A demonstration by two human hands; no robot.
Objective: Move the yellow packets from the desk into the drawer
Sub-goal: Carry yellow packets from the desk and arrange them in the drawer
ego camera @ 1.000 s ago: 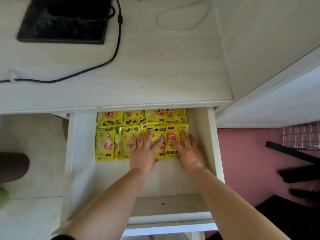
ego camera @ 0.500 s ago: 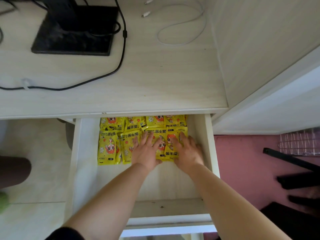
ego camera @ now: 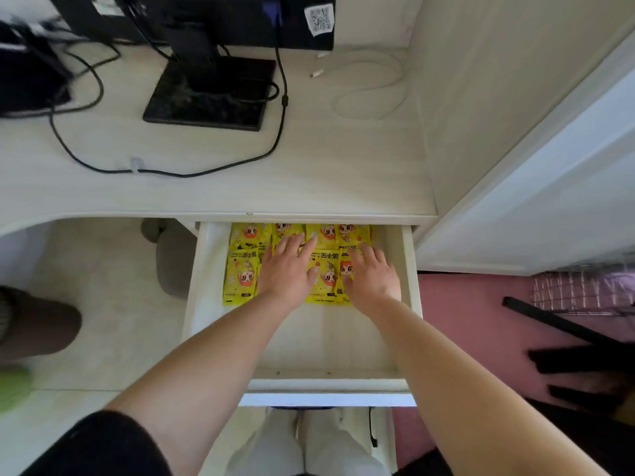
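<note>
Several yellow packets (ego camera: pixel 241 276) with a cartoon face lie in two rows at the back of the open white drawer (ego camera: pixel 407 286), partly under the desk edge. My left hand (ego camera: pixel 287 269) lies flat on the middle packets, fingers straight and spread. My right hand (ego camera: pixel 372 276) presses flat on the packets at the right. Both hands cover part of the front row. No packet shows on the desk top (ego camera: pixel 326 173).
A black monitor stand (ego camera: pixel 209 94) and black cables (ego camera: pixel 171 172) sit on the desk at the back left. A white cable (ego camera: pixel 371 97) loops at the back right. A pale side panel (ego camera: pixel 498 97) bounds the desk on the right. The drawer's front half shows bare wood.
Both hands have slid a little further back over the packets. The view has tilted up, showing more of the desk and monitor.
</note>
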